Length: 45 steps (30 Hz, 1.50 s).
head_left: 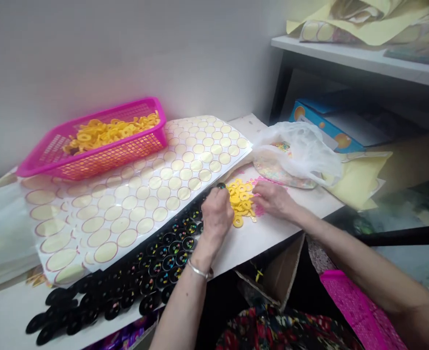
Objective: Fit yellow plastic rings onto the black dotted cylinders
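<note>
Just left of the yellow rings (pixel 241 197) on the bench (pixel 232 250), the left hand (pixel 217 210) was curled; just right, the right hand (pixel 273 198) had bent fingers. Whether either grip held anything could not be told. Light, single-piece pinching appeared advisable. Round rings showed no long axis; rows of black caps (pixel 163 251) ran lengthwise toward them.

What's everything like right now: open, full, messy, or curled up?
Left hand: fingers curled, hold unclear
Right hand: fingers bent, hold unclear
Yellow ring pile: loose, heaped
Pink bits: scattered
Black discs: crowded together
Pink basket: uncovered, partly filled
Circle sheet: spread out
Plastic bag: crumpled, something colourful inside
Cardboard box: open
</note>
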Available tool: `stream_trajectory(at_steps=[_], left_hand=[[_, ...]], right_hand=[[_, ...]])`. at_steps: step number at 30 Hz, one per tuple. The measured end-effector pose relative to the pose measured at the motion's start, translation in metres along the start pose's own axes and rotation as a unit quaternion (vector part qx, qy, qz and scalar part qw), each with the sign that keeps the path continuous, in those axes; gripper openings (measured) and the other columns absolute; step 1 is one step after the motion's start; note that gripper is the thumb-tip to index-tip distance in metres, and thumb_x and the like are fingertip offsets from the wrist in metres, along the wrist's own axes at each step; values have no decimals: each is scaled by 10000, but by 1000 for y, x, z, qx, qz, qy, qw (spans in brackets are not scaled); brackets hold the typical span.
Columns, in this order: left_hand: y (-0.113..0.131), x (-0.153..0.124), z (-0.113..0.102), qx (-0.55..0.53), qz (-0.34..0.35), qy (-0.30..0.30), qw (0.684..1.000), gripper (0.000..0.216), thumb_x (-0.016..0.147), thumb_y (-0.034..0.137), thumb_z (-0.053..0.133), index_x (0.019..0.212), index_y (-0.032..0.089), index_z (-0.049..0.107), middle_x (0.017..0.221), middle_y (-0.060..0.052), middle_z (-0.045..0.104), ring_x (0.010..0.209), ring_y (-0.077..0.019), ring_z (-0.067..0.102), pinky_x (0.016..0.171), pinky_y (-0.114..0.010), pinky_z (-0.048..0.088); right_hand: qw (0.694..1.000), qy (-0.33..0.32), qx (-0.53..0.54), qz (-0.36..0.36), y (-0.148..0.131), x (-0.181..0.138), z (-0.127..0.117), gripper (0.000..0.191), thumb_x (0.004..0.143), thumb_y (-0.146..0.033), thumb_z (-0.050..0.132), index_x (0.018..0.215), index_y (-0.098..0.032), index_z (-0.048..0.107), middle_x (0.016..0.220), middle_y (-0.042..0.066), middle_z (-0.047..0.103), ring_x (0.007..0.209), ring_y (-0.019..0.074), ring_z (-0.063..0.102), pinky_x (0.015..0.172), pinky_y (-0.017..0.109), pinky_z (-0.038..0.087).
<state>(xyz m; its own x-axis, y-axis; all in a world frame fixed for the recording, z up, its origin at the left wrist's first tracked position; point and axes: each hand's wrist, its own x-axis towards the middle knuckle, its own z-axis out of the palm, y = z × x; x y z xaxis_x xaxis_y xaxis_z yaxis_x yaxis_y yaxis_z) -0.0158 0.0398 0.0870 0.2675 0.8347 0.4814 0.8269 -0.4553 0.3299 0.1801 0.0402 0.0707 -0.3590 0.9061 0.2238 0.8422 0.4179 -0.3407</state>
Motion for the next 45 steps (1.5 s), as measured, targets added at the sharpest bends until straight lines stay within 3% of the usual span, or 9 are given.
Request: stream_trajectory(at_steps=[3, 6, 11, 16, 19, 26, 38, 42, 45], left_hand=[[13, -60, 1, -70, -13, 78, 994, 178, 818, 92, 429, 717, 159, 559, 675, -26, 553, 645, -112, 531, 603, -214, 419], [23, -106, 5, -88, -20, 90, 992, 140, 805, 77, 463, 742, 158, 557, 657, -19, 553, 624, -106, 533, 600, -207, 436], [12, -135, 9, -20, -72, 159, 984, 86, 802, 114, 509, 866, 143, 558, 720, -47, 587, 663, -123, 583, 593, -213, 474], [-9, -132, 11, 117, -74, 236, 962, 204, 786, 169, 560, 984, 122, 553, 915, -141, 623, 824, -194, 640, 630, -252, 513], [-9, -128, 15, 114, -23, 231, 966, 217, 785, 162, 559, 998, 123, 553, 928, -145, 630, 853, -203, 642, 675, -267, 526], [8, -119, 24, 34, 29, 178, 983, 147, 804, 115, 501, 944, 126, 545, 856, -118, 629, 784, -167, 629, 672, -247, 523], [12, -98, 19, 46, -9, 119, 992, 109, 788, 89, 477, 782, 154, 565, 801, -73, 599, 717, -147, 561, 626, -235, 463], [-4, -74, 1, 91, -61, 158, 981, 83, 786, 159, 512, 793, 164, 594, 868, -86, 595, 791, -182, 530, 704, -292, 451], [-38, -35, -33, 135, -117, 210, 961, 137, 775, 229, 533, 858, 160, 617, 969, -112, 579, 867, -215, 514, 764, -338, 433]], right_hand=[[999, -28, -8, 37, -27, -14, 25, 125, 831, -284, 500, 820, -175, 560, 833, 51, 563, 791, 167, 511, 655, 259, 364], [997, -16, -37, 66, -35, -18, 40, 122, 841, -257, 473, 797, -174, 551, 855, 62, 559, 782, 170, 503, 650, 265, 352], [996, 58, 33, 59, -27, -13, 46, 211, 864, -242, 412, 698, -183, 528, 802, 59, 547, 767, 168, 495, 661, 268, 361], [956, 153, 221, 116, -26, -28, 36, 159, 841, -273, 437, 823, -178, 563, 744, 29, 558, 702, 154, 523, 657, 268, 407], [937, 113, 285, 170, -35, -50, 34, 226, 820, -280, 468, 994, -167, 557, 743, 17, 587, 669, 150, 550, 633, 264, 429], [989, -6, 122, 82, -53, -76, 45, 172, 855, -245, 429, 766, -190, 566, 747, 40, 589, 717, 165, 537, 664, 271, 400], [983, 86, 151, 59, -49, -83, 55, 180, 884, -275, 418, 845, -187, 570, 757, 44, 531, 726, 157, 518, 656, 263, 412], [956, 151, 241, 72, -48, -88, 60, 133, 871, -261, 452, 874, -183, 559, 804, 52, 535, 770, 160, 534, 698, 278, 433], [940, 175, 283, 76, -45, -90, 65, 109, 861, -247, 466, 867, -192, 560, 807, 49, 543, 754, 160, 543, 686, 280, 445]])
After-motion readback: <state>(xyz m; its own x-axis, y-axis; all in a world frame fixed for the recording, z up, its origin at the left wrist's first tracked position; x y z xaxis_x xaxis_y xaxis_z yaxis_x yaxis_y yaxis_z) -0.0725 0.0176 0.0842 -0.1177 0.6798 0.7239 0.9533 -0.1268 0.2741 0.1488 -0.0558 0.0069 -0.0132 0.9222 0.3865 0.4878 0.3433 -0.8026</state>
